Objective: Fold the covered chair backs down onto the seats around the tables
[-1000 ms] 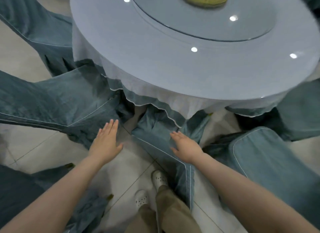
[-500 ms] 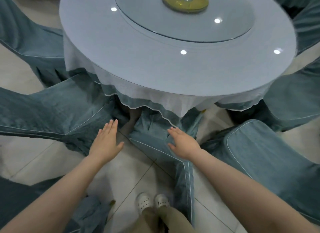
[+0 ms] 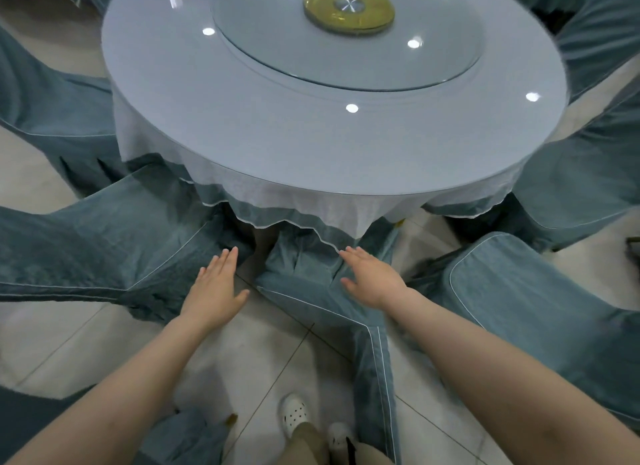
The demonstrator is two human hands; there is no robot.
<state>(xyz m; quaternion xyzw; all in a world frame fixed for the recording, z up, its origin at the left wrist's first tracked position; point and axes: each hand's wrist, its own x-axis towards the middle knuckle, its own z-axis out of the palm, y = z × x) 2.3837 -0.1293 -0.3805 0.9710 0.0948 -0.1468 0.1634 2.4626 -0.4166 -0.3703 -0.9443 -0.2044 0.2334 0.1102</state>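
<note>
- A round glass turntable [image 3: 270, 49] lies flat and is seen from above.
- A gold disc [image 3: 349, 9] with a silver hub sits at the centre of the turntable.
- A bright light spot [image 3: 413, 43] reflects on the turntable, right of the disc.
- A white tablecloth [image 3: 311, 201] with a wavy hem hangs below the turntable, on its near side.
- Pale floor tiles [image 3: 277, 353] with thin dark joints lie nearer than the turntable and lower.

The far rim of the round surface [image 3: 242, 135] is cut off at 12 o'clock, and its legs are hidden by the tablecloth [image 3: 311, 208]. The covered chair [image 3: 86, 250] at 9 o'clock and a second chair [image 3: 540, 312] at 4 o'clock are cropped by the picture's edges. Whether the right hand [image 3: 372, 281] presses the middle chair cover [image 3: 304, 291] cannot be told; possibly it only hovers. A dark thing [image 3: 634, 248] at 3 o'clock is cut off and unidentified.
</note>
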